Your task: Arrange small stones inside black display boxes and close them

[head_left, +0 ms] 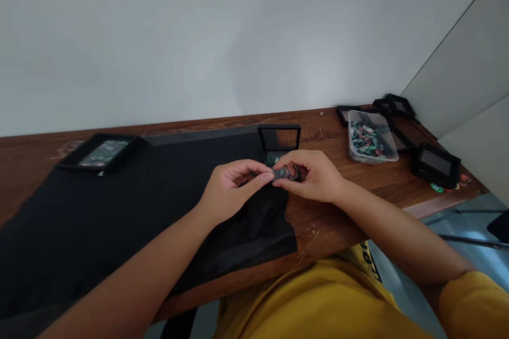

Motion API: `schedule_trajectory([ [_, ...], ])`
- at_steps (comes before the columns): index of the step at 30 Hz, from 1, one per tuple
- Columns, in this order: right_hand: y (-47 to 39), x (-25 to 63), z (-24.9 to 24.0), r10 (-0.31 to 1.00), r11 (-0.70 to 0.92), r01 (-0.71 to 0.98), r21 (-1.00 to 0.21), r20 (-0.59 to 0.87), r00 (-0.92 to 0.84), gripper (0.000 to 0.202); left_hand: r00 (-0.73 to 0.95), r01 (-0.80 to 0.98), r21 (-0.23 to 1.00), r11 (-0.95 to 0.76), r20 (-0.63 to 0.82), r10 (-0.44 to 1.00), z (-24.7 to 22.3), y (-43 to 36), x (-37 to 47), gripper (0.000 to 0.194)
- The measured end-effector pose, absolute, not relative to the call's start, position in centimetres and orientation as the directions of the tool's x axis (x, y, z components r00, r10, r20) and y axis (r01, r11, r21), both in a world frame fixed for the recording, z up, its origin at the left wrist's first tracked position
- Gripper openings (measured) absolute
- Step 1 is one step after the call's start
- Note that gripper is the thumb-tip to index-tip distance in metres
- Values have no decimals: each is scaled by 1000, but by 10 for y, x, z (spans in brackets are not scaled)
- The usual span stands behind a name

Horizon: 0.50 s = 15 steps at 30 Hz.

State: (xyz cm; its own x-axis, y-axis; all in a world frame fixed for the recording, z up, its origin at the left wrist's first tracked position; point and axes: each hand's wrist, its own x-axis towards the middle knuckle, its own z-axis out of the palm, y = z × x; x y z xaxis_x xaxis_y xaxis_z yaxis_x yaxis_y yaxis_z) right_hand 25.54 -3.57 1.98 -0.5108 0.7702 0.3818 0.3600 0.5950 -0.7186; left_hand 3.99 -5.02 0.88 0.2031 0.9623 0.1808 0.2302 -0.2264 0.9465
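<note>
Both hands meet over the right part of a black cloth. My left hand [234, 185] is closed in a pinch on a small dark grey flat piece [279, 174]. From the other side, my right hand [312, 175] pinches the same piece, whose kind I cannot make out. Just behind the fingers stands a small black display case [279, 137], its windowed lid raised. Greenish bits show inside its lower half, which my fingers partly hide.
Black cloth [119, 212] covers much of the wooden table [318, 130]. At left lies a black framed case [104, 153] with green contents. A clear plastic tub [374, 137] of coloured stone-like pieces stands right, among several black cases [436, 164]. A white wall [199, 37] rises behind.
</note>
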Motion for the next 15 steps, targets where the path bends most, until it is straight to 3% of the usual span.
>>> schedule_trajectory([
  [5,-36,256,18,719,668,300,-681,486,-496,20,262,151,973,-178,134,956,10,-50,40,39],
  [15,-38,254,20,637,740,203,-641,572,-516,11,331,83,979,-184,147,932,8,-49,37,21],
])
